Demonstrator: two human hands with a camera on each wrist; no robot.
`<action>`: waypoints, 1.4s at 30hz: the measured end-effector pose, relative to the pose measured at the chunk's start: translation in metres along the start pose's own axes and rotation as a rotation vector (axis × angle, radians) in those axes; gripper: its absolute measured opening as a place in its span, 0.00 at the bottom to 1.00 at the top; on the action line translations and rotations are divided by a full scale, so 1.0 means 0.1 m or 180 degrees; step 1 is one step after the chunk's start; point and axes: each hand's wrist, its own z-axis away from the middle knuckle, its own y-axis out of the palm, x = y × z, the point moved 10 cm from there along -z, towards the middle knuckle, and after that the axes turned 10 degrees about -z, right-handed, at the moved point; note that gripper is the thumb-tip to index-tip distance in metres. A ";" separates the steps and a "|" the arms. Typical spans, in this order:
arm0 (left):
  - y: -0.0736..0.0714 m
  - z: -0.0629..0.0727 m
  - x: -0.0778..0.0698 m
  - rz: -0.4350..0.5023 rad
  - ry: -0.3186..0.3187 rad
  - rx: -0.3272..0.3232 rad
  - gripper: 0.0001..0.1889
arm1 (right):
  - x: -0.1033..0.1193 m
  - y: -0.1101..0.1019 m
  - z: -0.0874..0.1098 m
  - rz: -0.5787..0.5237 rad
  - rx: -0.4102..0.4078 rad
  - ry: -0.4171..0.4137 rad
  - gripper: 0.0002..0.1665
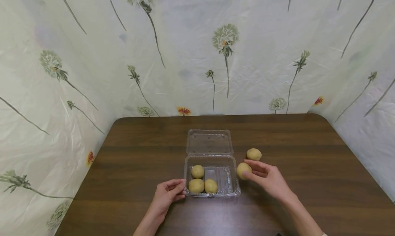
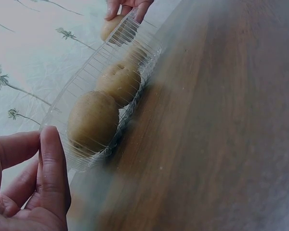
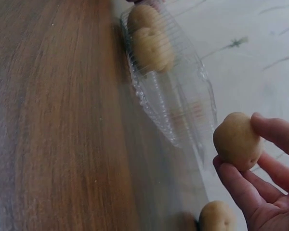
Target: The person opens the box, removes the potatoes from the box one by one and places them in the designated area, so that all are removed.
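A clear plastic clamshell container stands on the table with its lid folded back. Three potatoes sit in its left part: one behind, two along the front. My left hand pinches the container's left rim near the front corner, thumb and fingers meeting there in the left wrist view. Just beyond the right wall, my right hand holds a potato between thumb and fingertips, raised above the table. Another potato lies on the table behind that hand.
The dark wooden table has rounded far corners. Behind it and along both sides hangs a pale sheet printed with dandelions. A small dark object shows at the bottom edge of the head view.
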 end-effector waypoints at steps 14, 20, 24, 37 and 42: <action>0.00 -0.01 -0.04 -0.0036 0.0009 -0.0002 0.21 | -0.07 -0.13 0.02 0.0093 -0.0109 0.0054 0.32; 0.00 -0.01 -0.03 -0.0050 0.0003 -0.0013 0.21 | -0.10 -0.21 0.04 0.0256 -0.0158 0.0076 0.33; 0.00 -0.01 -0.02 -0.0047 0.0002 -0.0017 0.21 | -0.11 -0.24 0.04 0.0296 -0.0138 0.0073 0.34; 0.00 0.00 -0.01 -0.0046 0.0004 0.0018 0.21 | -0.07 -0.35 0.06 0.0338 -0.0158 0.0049 0.34; 0.00 0.00 -0.01 -0.0050 0.0018 0.0021 0.21 | -0.06 -0.41 0.07 0.0396 -0.0199 0.0055 0.34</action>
